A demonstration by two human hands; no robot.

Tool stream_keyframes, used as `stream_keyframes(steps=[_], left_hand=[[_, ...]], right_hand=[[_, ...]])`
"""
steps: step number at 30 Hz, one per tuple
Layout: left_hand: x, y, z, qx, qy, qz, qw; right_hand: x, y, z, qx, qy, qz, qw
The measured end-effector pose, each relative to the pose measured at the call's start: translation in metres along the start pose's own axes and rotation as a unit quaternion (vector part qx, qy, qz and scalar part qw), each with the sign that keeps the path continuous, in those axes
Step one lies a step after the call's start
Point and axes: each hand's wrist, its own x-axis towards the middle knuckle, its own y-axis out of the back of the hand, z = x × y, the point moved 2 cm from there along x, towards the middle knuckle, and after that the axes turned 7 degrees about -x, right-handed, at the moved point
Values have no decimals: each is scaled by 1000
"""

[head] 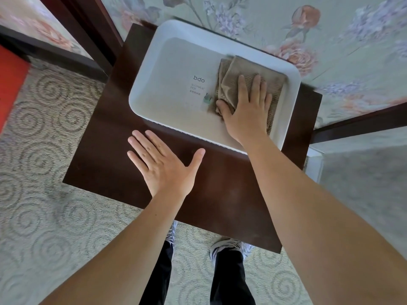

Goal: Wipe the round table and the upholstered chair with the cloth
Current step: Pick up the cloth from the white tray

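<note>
The right hand (244,108) presses a tan cloth (248,84) inside a white tray (171,60); the left hand (163,166) lies flat on dark wood (105,150).

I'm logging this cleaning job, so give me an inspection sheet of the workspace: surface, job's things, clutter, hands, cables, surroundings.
Surface: dark brown rectangular wooden tabletop, against the wall; no round table or upholstered chair seen.
Job's things: folded tan ribbed cloth lying inside the white plastic storage tray on the tabletop.
Clutter: small green-and-white label by the tray's printed text; nothing else seen.
Hands: right hand flat on the cloth, grip not closed; left hand open, spread flat on the wood.
Cables: nothing seen.
Surroundings: floral wallpaper, swirl-patterned grey carpet, dark wooden trim, striped trainers below the table.
</note>
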Motion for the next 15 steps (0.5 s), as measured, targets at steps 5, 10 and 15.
stream_keyframes(steps=[5, 10, 15], left_hand=[[0, 0, 0, 0, -4, -3, 1000], [0, 6, 5, -3, 16, -26, 1000], [0, 12, 8, -38, 36, -76, 996]], right_hand=[[5, 1, -2, 10, -21, 11, 1000], [1, 20, -1, 259, -77, 8, 963], [-16, 39, -8, 607, -224, -7, 763]])
